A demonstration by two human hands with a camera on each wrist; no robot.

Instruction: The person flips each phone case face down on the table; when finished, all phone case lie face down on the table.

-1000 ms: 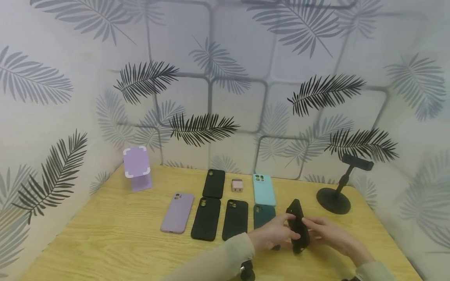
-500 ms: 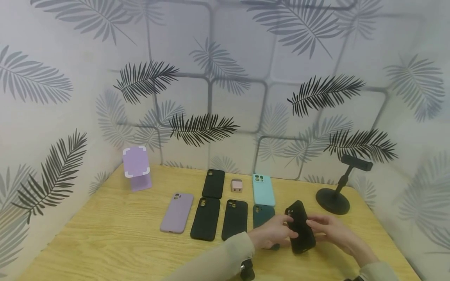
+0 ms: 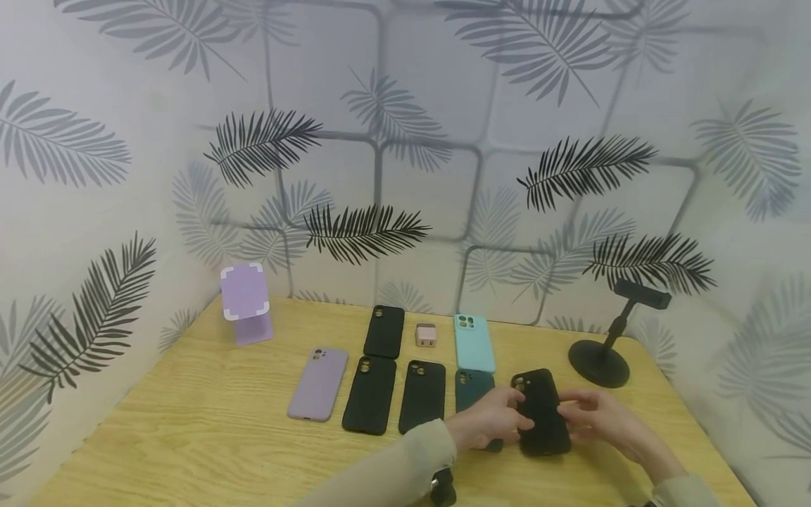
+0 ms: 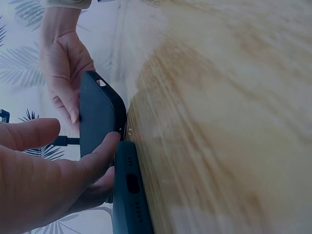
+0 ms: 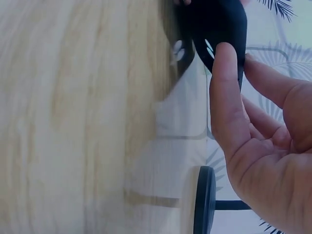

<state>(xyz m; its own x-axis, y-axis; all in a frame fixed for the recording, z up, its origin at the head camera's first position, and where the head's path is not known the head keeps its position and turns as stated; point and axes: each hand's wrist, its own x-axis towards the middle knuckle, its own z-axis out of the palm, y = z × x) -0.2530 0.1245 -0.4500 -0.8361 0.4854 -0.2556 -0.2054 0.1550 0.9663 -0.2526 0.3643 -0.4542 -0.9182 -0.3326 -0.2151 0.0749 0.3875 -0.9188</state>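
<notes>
A black phone case [image 3: 546,412], its camera cutout at the far left corner, is between my two hands at the right of the table. It lies close to flat, slightly tilted off the tabletop in the right wrist view [image 5: 219,24]. My right hand [image 3: 598,422] pinches its right edge between thumb and fingers. At its left edge, my left hand [image 3: 491,417] touches with extended fingers; in the left wrist view one fingertip [image 4: 111,141] meets the case's lower edge. Below that left hand lies a dark teal phone case [image 3: 475,389], partly hidden.
Left of my hands lie several cases: black ones [image 3: 423,398], a lilac one [image 3: 319,386] and a light blue one [image 3: 474,345]. A pink charger plug [image 3: 426,335] sits behind. A black stand [image 3: 598,362] is at right, a lilac stand [image 3: 246,296] at far left.
The black phone case has turned from standing steeply on edge to lying nearly flat, its back facing up. My right hand has moved slightly right with its edge; my left hand hardly moved.
</notes>
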